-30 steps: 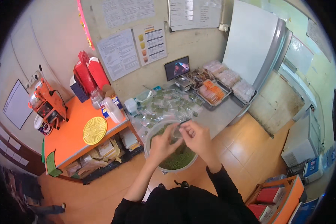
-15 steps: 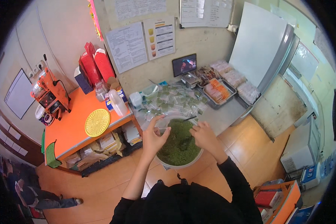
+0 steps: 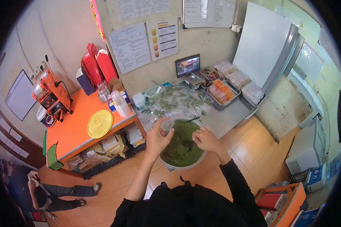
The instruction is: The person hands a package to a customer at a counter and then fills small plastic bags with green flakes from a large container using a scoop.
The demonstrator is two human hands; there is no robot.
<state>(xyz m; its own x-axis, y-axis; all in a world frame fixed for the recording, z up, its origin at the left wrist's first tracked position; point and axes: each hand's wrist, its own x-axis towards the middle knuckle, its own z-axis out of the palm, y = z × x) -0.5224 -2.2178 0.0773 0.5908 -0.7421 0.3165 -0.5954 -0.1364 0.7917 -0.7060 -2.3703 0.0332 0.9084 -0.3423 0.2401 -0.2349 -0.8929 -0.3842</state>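
A round white tub (image 3: 173,165) of green powder (image 3: 176,149) is in front of me. Over its left side, my left hand (image 3: 158,138) curves thumb and fingers around what looks like a small clear plastic bag (image 3: 166,126). My right hand (image 3: 208,140) is closed on a spoon (image 3: 190,145), whose dark end dips into the powder at the right side. Another dark handle (image 3: 193,119) lies across the tub's far rim. Behind the tub, many small clear packets with green contents (image 3: 178,100) are spread on a metal table (image 3: 225,121).
Trays of orange packets (image 3: 221,92) and pale packets (image 3: 252,93) sit at the table's right, near a small screen (image 3: 187,65). An orange counter (image 3: 77,126) at left bears a yellow lid (image 3: 100,124) and a sealing machine (image 3: 53,94). Another person (image 3: 45,191) stands at lower left.
My right hand has tilted slightly and the spoon's end now shows in the powder. My left hand stays nearly still. The other person has come further into view from the left.
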